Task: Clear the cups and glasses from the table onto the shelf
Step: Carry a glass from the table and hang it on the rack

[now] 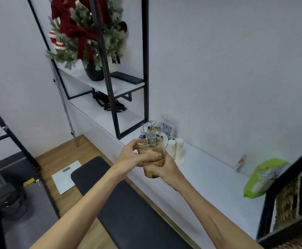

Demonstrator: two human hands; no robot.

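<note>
Amber ribbed glasses (151,155), stacked, clasped by left hand (131,157), right hand (162,169).

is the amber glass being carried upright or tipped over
Upright. The amber glass has its open rim facing up and its base down, held between the left hand and right hand.

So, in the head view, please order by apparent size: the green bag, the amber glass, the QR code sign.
1. Green bag
2. Amber glass, held in both hands and nearer the camera, so it looks enlarged
3. QR code sign, clearly smallest
</note>
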